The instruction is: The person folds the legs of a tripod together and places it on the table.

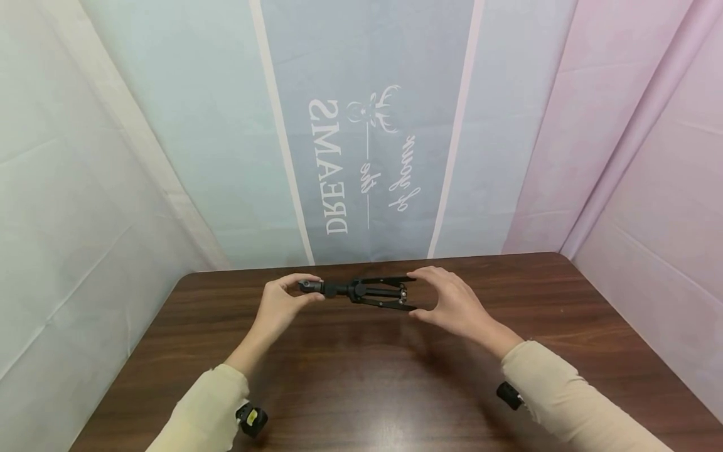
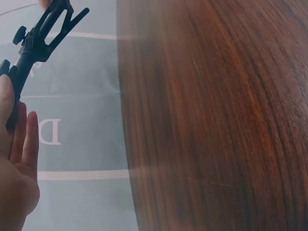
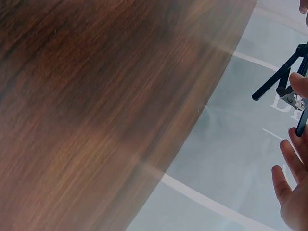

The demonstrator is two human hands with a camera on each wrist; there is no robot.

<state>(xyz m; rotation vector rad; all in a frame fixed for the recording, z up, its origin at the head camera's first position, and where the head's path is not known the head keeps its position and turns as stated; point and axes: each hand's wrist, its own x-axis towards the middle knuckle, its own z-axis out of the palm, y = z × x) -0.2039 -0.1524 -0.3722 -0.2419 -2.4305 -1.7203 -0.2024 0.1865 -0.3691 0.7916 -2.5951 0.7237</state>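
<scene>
A small black mini tripod [image 1: 358, 290] is held level above the table's far part, its head to the left and its legs slightly spread to the right. My left hand [image 1: 279, 306] pinches the head end between thumb and fingers. At the other end, my right hand [image 1: 456, 304] holds two leg tips between thumb and fingertips. In the left wrist view the tripod [image 2: 33, 45] rises from between the thumb and fingers. The right wrist view shows one leg [image 3: 272, 83] sticking out free of the hand, with a metal joint [image 3: 291, 100] between the legs.
Below lies a dark brown wooden table [image 1: 361, 376] with rounded far corners. A printed cloth backdrop [image 1: 367, 50] hangs just behind its far edge, and pale cloth walls [image 1: 73, 220] stand at the sides. Black devices [image 1: 251, 419] are strapped at both wrists.
</scene>
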